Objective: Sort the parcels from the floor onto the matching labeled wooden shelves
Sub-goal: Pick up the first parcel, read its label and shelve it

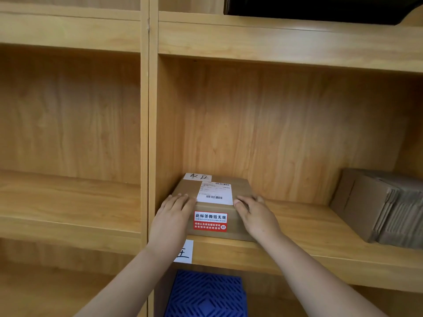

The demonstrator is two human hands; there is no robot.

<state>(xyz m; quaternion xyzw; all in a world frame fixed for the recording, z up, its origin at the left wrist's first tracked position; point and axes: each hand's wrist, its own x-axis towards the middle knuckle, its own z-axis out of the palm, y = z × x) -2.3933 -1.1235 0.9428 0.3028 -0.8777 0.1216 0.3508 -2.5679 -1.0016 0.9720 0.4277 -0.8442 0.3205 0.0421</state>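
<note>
A brown cardboard parcel [238, 191] rests at the left end of a wooden shelf [309, 227], against the upright post. It carries a white shipping label, a handwritten white tag at its back edge and a red sticker on its front face. My left hand [172, 218] grips its left front corner and my right hand [254, 213] grips its right front corner, fingers over the top. A white handwritten label [184, 251] is stuck on the shelf's front edge just below the parcel, partly hidden by my left forearm.
A stack of flattened cardboard boxes [380, 209] lies at the right end of the same shelf. A blue ribbed box [206, 294] sits on the shelf below. A vertical post [148, 133] splits off the left compartments. A dark object [320, 8] sits top right.
</note>
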